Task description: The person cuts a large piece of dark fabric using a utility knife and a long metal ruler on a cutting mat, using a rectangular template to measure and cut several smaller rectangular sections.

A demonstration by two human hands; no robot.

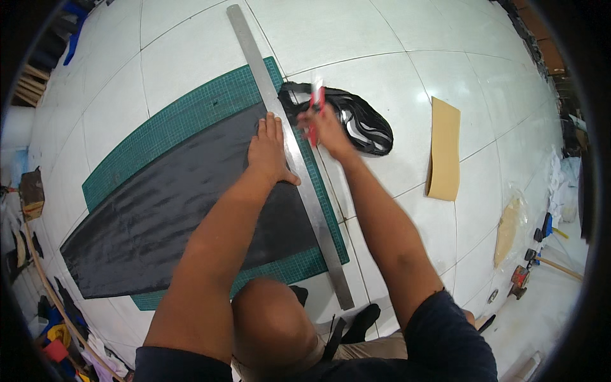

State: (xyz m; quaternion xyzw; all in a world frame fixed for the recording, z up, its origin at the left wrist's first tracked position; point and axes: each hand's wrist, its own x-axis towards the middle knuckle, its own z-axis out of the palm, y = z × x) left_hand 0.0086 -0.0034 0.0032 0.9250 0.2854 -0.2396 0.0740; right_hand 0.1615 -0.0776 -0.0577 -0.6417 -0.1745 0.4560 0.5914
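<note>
My left hand (270, 153) lies flat with fingers stretched, pressing on a long metal ruler (305, 175) and the black sheet material (191, 169) beside it. Crossing the sheet near its right edge, the ruler sticks out past the mat at both ends. Beneath the sheet is a green gridded cutting mat (168, 114). Just right of the ruler, my right hand (329, 130) grips a red utility knife (317, 99), slightly blurred, its pale tip pointing away from me. A heap of black strips (372, 130) lies on the floor behind that hand.
To the right, a tan folded sheet (444, 149) rests on the white tiled floor (356, 38). Beyond it are a clear plastic bag (509, 232) with tan material and some hand tools (520, 280). A long wooden stick (54, 296) and clutter line the left side. My knee is close below the mat.
</note>
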